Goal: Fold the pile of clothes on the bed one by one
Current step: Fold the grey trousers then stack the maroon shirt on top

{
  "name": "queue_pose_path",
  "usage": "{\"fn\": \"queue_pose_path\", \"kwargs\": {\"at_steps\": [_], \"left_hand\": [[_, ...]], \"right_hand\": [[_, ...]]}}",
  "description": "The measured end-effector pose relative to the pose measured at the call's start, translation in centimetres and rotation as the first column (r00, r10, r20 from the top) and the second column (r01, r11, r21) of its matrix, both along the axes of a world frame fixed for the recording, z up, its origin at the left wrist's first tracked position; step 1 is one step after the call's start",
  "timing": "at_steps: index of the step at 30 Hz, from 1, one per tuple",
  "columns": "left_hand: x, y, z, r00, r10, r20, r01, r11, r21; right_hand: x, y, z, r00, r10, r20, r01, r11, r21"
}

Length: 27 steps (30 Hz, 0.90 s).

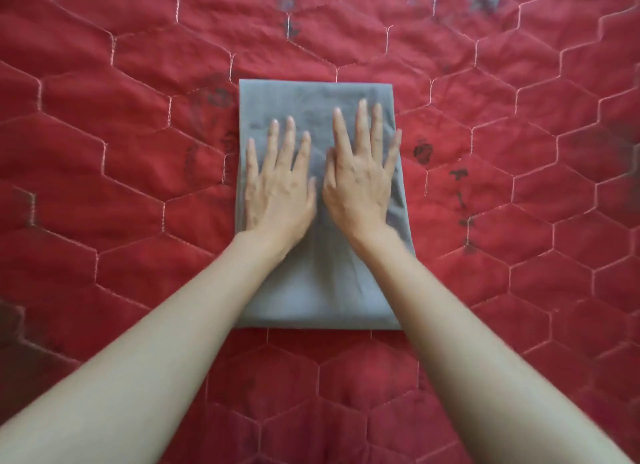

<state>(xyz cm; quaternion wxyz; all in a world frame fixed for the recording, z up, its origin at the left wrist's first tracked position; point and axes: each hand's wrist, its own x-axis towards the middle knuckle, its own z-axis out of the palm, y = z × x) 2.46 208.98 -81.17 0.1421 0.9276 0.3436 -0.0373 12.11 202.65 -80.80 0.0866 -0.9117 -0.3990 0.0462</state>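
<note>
Grey garment (322,283): plain, smooth cloth, folded into a tall rectangle with straight edges, lying flat at the centre of the bed's red quilt (104,152), which is stitched in hexagons. Left hand (277,190) and right hand (360,183): side by side, palms down on its far half, grip released, fingers straight and spread.

Both forearms are cut off by the frame edge, at 7 and 5 o'clock. The left hand (278,190) and right hand (362,183) cover the middle of the grey cloth (322,283); the fabric beneath them is hidden. The red quilt (121,152) runs past all four edges. Its dark printed marks at 12 and 3 o'clock are too blurred to identify.
</note>
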Motion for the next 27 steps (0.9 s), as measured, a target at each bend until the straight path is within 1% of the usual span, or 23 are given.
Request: {"fn": "queue_pose_path", "kwargs": {"at_steps": [2,4,7,9,10,13,15,19,22,24,27], "left_hand": [[-3.5,-4.4,0.7,0.999,-0.047,0.020,0.047,0.999,-0.023],[-7.0,-8.1,0.5,0.996,-0.090,0.003,0.090,0.996,-0.022],[-11.5,-10.9,-1.0,0.991,-0.119,-0.064,0.119,0.993,-0.009],[-13.5,-11.0,-2.3,0.988,-0.130,-0.083,0.132,0.991,0.023],[-14.2,-10.9,-2.9,0.988,-0.132,-0.081,0.135,0.990,0.039],[-15.2,-10.7,-3.9,0.995,-0.091,-0.038,0.092,0.995,0.043],[-15.1,-10.9,-3.7,0.998,-0.056,-0.038,0.057,0.998,0.028],[-14.1,-10.7,-2.7,0.996,-0.042,-0.082,0.046,0.998,0.045],[-11.1,-8.6,-2.8,0.990,-0.122,-0.065,0.126,0.989,0.073],[-8.4,-6.2,-3.3,0.989,-0.146,-0.037,0.149,0.985,0.085],[-4.1,-2.0,-3.8,0.989,-0.148,0.005,0.146,0.981,0.125]], "right_hand": [[-4.8,-4.8,0.4,0.999,-0.015,-0.034,0.018,0.996,0.085],[-8.7,-9.0,-0.1,0.999,0.017,-0.043,-0.013,0.995,0.098],[-11.6,-12.7,-2.1,0.998,0.055,-0.035,-0.055,0.998,0.007],[-11.7,-13.7,-3.4,0.998,0.066,0.010,-0.066,0.996,-0.065],[-11.4,-14.1,-4.0,0.998,0.052,0.027,-0.049,0.995,-0.087],[-10.0,-15.9,-4.8,0.996,-0.068,0.056,0.073,0.992,-0.102],[-9.3,-17.3,-4.5,0.993,-0.104,0.061,0.111,0.986,-0.127],[-8.8,-17.7,-3.5,0.995,-0.082,0.057,0.089,0.987,-0.134],[-7.9,-15.4,-3.3,0.998,0.048,0.043,-0.043,0.994,-0.102],[-6.5,-13.1,-3.5,0.991,0.125,0.049,-0.120,0.988,-0.094],[-3.6,-9.5,-3.9,0.991,0.109,0.073,-0.102,0.990,-0.094]]}}
